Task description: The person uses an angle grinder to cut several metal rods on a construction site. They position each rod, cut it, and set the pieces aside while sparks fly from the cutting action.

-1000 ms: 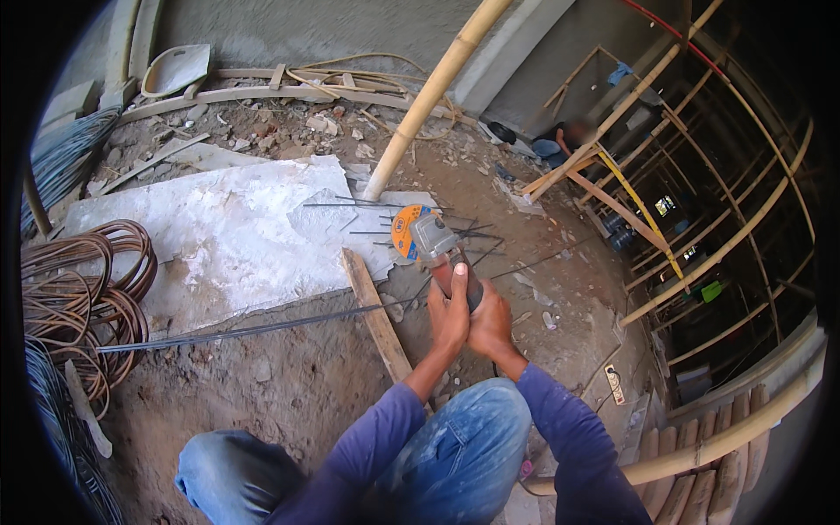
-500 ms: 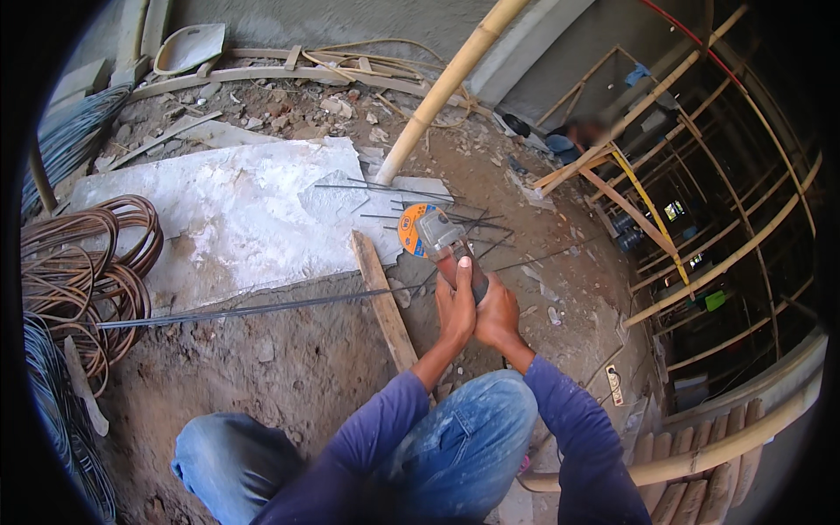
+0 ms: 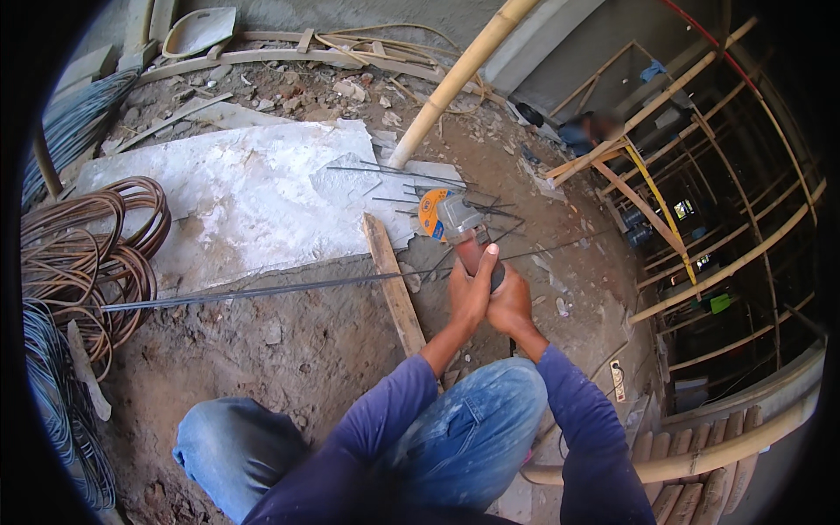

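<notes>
Both my hands are closed round the body of an angle grinder (image 3: 466,248), held in front of my knees. My left hand (image 3: 467,296) grips it with the thumb lying along the top. Wrapped round the rear from the other side is my right hand (image 3: 513,304). The grinder's orange and blue disc (image 3: 430,214) points up and left, above the ends of long thin steel rods (image 3: 254,297). These rods run left across a wooden batten (image 3: 398,302). Short cut rods (image 3: 378,167) lie scattered beyond the disc. Whether the disc touches a rod, I cannot tell.
A pale board (image 3: 236,201) lies on the dirt ahead. Coiled brown rods (image 3: 131,227) and grey wire bundles (image 3: 52,394) sit at left. A bamboo pole (image 3: 455,83) slants up nearby. Bamboo scaffolding (image 3: 735,241), a power strip (image 3: 618,380) and another person (image 3: 582,136) are at right.
The whole view has shifted a little, so the scene sits slightly higher and further right. My hands keep the same grip on the angle grinder.
</notes>
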Available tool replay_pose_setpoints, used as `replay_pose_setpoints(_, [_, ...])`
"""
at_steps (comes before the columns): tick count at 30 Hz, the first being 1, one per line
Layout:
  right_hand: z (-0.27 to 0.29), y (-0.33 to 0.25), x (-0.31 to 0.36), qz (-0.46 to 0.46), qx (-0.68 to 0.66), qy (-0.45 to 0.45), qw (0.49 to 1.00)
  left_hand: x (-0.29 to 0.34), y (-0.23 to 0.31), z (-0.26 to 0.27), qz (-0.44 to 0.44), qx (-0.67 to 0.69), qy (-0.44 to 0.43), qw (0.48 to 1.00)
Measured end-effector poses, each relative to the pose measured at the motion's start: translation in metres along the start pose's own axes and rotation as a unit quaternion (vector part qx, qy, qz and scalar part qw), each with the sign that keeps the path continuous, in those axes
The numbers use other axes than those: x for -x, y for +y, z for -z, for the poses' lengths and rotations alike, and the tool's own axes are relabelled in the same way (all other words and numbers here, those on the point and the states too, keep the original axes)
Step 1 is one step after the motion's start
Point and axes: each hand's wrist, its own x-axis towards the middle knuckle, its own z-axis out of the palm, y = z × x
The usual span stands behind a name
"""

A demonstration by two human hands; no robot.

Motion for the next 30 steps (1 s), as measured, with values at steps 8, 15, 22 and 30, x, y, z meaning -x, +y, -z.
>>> replay_pose_setpoints(8, [-0.009, 0.023, 0.000, 0.055, -0.067, -0.016, 0.996, -0.015, -0.009, 0.024, 0.130, 0.104, -0.181, 0.969])
replay_pose_setpoints(15, [-0.013, 0.024, -0.001, 0.075, -0.162, -0.089, 0.980, -0.015, -0.018, 0.021, 0.072, 0.080, -0.121, 0.987])
replay_pose_setpoints(22, [-0.024, 0.023, -0.008, 0.070, -0.198, -0.116, 0.971, -0.017, -0.015, 0.029, 0.073, 0.046, -0.103, 0.991])
replay_pose_setpoints(30, [-0.028, 0.017, -0.013, 0.034, -0.210, -0.157, 0.965, -0.025, -0.016, 0.034, 0.063, 0.036, -0.082, 0.994])
